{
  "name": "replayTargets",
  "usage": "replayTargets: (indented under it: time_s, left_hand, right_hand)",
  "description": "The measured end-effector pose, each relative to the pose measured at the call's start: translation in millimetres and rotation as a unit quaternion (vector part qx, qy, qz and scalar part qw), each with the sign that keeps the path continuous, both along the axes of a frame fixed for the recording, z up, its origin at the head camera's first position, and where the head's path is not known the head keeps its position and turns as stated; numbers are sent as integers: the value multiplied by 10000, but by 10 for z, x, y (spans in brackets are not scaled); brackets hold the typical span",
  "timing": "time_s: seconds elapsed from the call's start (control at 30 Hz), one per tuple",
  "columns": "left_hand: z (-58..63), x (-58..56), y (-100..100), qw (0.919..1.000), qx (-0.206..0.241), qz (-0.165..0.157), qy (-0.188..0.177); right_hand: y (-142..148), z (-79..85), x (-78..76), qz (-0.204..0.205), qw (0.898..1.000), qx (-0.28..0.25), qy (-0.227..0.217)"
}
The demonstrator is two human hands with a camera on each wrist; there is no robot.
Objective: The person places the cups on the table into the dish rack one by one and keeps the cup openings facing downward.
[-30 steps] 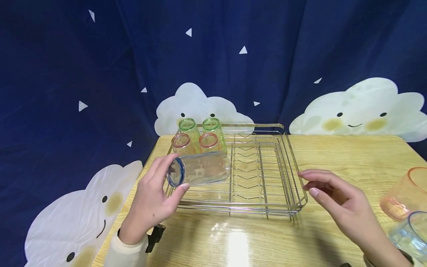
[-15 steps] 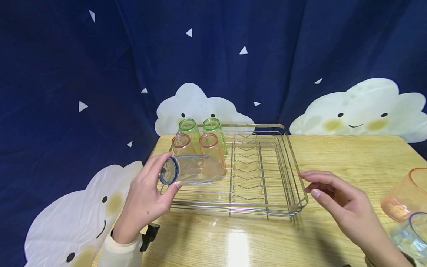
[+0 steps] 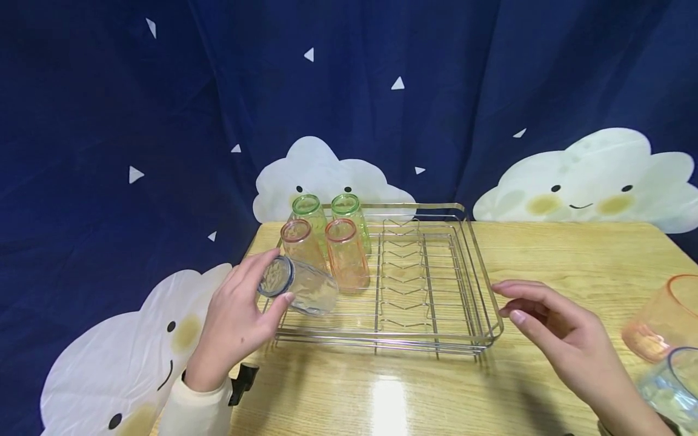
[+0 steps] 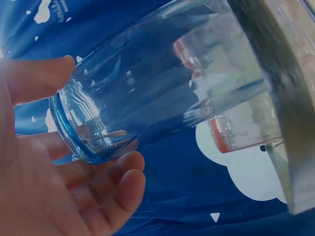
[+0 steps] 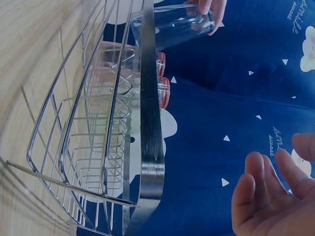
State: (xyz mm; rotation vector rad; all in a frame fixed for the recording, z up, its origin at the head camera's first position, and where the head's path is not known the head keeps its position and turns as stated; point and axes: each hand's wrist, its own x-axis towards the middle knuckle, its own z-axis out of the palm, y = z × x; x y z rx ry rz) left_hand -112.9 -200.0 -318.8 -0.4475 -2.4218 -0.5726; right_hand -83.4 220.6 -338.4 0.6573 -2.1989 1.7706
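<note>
head view: the left hand [image 3: 234, 321] has thumb and fingers spread wide round the thick blue base of a clear glass [image 3: 315, 292], thumb below and fingers above. the glass tilts, its mouth end pointing away from the palm and downward, over the wire rack [image 3: 478, 254]. just beyond those fingers are two red-based glasses [image 3: 348, 263], and farther off two green-based glasses [image 3: 351, 219], all four upside down. the right hand [image 3: 567, 330] has loosely bent fingers, a small gap to the thumb, and hold of nothing; its fingertips are close by the rack's side, but i cannot tell whether they touch. to the right of those fingers, well apart, stand an orange glass [image 3: 660, 321] and a blue-rimmed glass [image 3: 668, 387].

left wrist view: the thumb is against one side of the base, fingers bent round the other. the base is a shiny ring of stronger blue; the wall beyond the fingertips is almost colourless, streaked with pale glints, the dark blue curtain [image 4: 167, 191] showing through.

right wrist view: the right fingers are relaxed; the clear glass is far beyond them, in the left fingertips.
</note>
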Motion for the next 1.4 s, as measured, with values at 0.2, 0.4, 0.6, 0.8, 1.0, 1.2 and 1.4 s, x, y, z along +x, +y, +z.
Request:
replayTargets:
  time_s: [0.2, 0.4, 0.6, 0.8, 1.0, 1.2, 1.4]
  left_hand:
    - [-55, -67, -23, 9997, -104, 95, -221]
    - [-107, -126, -74, 9987, -122, 198, -463]
    - [-135, -191, -88, 9969, -138, 194, -749]
    - [-149, -244, -81, 9925, -295, 292, -1152]
    - [-190, -263, -76, 9895, -453, 349, -1325]
    - [-211, -267, -73, 9896, -549, 301, -1295]
    - [-223, -278, -72, 9894, -612, 265, -1288]
  right_hand:
    - [5, -12, -17, 99, 9999, -53, 106]
    - [12, -41, -40, 212, 9995, -82, 216]
    - [27, -34, -20, 26, 9998, 128, 160]
    - [43, -27, -4, 36, 9995, 225, 201]
    - [43, -40, -8, 90, 9994, 247, 223]
    - [30, -27, -4, 65, 9992, 329, 219]
    - [21, -22, 4, 87, 9989, 407, 212]
